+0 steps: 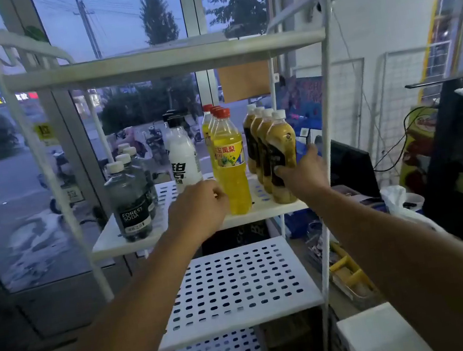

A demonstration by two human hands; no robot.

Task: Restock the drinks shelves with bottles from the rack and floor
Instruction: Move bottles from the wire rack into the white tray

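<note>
Standing tall with caps up, four rows fill the middle shelf (107,240): dark soda bottles (130,203), white bottles (183,158), yellow bottles (229,157), brown bottles (260,137). The left hand (196,211) curls its fingers beside the yellow bottles, grip unclear, while the right hand (305,172) clamps its fingers on the front brown bottle (280,140). The lower shelves (236,290) show no bottles, so plenty looks left.

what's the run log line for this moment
phase: restocking middle shelf | left hand: curled against front yellow bottle, grip unclear | right hand: grips front brown bottle
</note>
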